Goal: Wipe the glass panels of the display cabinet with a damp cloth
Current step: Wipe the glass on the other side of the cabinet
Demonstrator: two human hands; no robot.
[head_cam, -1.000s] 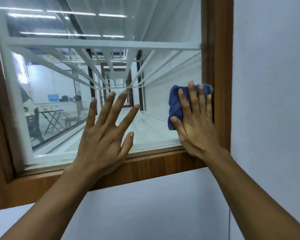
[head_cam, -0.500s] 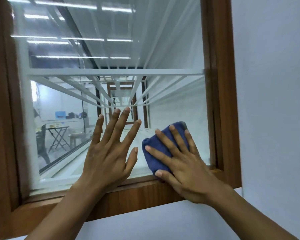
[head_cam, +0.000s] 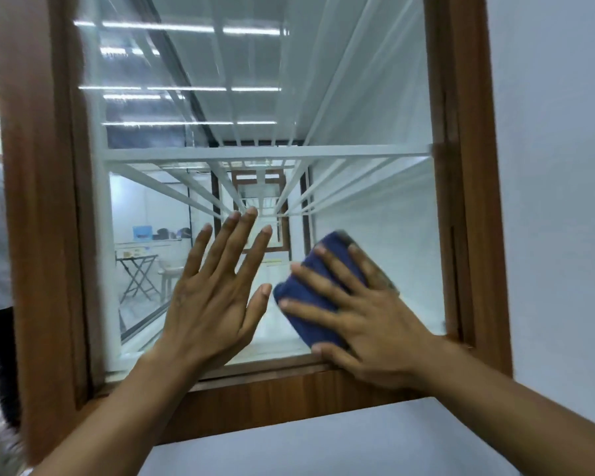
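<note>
Fingers of right hand [head_cam: 368, 324] are lying spread and flat, not curling, pressing blue cloth [head_cam: 310, 304] against the lower right of the glass panel [head_cam: 375, 218], likely for even wiping pressure. Left hand [head_cam: 213, 304] is resting open-palmed on the glass just beside it, gripping nothing, probably bracing. Behind the glass, the cabinet [head_cam: 461, 201] is holding white shelf rails [head_cam: 265, 153]; other contents I cannot tell.

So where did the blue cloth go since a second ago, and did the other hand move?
The right hand slid the blue cloth left and down across the glass, away from the right side of the wooden frame, until it sits close beside the left hand. No grip changed: straight fingers press the cloth as before. The left hand stayed flat on the glass, fingers spread.
</note>
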